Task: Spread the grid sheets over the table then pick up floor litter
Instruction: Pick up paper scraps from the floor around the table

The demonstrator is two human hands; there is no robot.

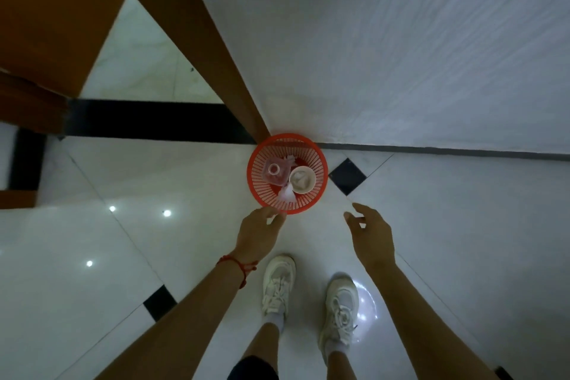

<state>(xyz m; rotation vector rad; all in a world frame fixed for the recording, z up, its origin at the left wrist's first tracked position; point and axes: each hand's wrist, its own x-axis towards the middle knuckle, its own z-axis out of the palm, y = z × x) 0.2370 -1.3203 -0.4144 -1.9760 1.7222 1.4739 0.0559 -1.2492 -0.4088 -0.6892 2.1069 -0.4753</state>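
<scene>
A red mesh waste basket (317, 160) stands on the floor against the white wall, beside a wooden frame. Inside it lie a clear plastic cup (274, 171), a white paper cup (301, 179) and crumpled white paper (287, 194). My left hand (259, 233), with a red string on its wrist, hovers just before the basket's near rim, fingers curled and holding nothing. My right hand (371, 236) hangs to the right of the basket, fingers apart and empty. No grid sheets or table are in view.
A brown wooden door frame (197, 34) runs diagonally down to the basket. The glossy white tile floor (129, 250) has black inlays and a black strip (148, 122). My two white sneakers (308, 299) stand behind my hands.
</scene>
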